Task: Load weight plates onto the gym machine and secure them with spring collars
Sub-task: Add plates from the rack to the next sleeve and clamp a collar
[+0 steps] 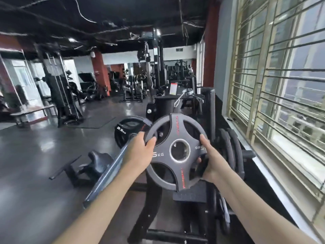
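I hold a black 5 kg weight plate [177,136] with red lettering upright in front of me. My left hand [140,152] grips its left rim through a cut-out, and my right hand [211,161] grips its right rim. A steel bar sleeve [112,169] runs diagonally under my left forearm, with a 2.5 kg plate [124,129] on it farther along. A silver spring collar [186,93] lies on the black machine frame [165,103] behind the plate.
More black plates [230,150] stand in a rack at the right, beside a barred window [281,85]. A black padded stand [95,164] sits on the glossy floor at left. Other gym machines [58,92] fill the background.
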Tool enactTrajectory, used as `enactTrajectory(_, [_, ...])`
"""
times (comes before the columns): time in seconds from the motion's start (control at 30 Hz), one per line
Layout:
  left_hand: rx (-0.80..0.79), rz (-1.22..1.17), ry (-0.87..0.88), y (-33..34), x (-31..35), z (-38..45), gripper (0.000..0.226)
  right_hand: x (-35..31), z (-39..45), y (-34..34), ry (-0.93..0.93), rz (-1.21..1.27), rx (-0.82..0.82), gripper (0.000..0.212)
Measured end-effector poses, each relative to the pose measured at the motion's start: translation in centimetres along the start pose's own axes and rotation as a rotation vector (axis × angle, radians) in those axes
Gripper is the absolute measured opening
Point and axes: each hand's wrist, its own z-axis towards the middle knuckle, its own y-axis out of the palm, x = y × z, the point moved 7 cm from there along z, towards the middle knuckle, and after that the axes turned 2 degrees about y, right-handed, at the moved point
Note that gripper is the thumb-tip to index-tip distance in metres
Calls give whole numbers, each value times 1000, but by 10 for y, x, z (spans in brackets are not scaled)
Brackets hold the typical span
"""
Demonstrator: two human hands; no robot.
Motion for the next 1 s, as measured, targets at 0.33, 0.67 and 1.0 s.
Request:
enactTrajectory(0.33, [92,-228,-216,-110,-106,-57,21,68,-22,109,3,-192,-88,60])
enactTrajectory(0.67, [165,-300,-288,-150,-151,-83,27,102,-34,156,22,-270,-106,48])
enactTrajectory(1.0, [33,-712,-613,-131,-189,-85,21,117,-53,152,12,-391,-5,35])
